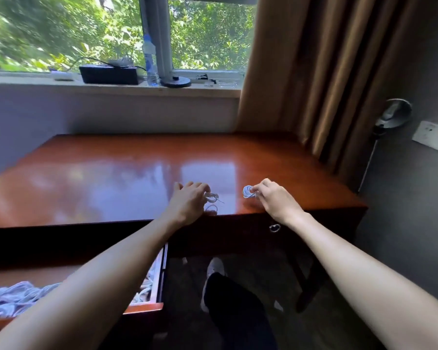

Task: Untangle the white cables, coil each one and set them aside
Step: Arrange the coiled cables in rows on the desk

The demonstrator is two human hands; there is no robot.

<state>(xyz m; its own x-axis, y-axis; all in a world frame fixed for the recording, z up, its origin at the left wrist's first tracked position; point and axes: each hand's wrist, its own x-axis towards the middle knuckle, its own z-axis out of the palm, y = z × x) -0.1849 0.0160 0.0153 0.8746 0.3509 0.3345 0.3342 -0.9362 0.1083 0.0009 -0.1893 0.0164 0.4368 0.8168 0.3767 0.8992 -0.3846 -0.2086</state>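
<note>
The left coil (pixel 211 197) and right coil (pixel 248 192) are apart, above the front edge of the bench (pixel 111 178); cables (pixel 13 296) lie in the drawer (pixel 147 308), lower left.

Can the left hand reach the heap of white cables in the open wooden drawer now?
Probably yes: the open wooden drawer leaves the heap of white cables uncovered. The left hand would first have to release the small white cable coil it holds.

Head cam looks fwd/down, close over desk (pixel 127 178).
</note>
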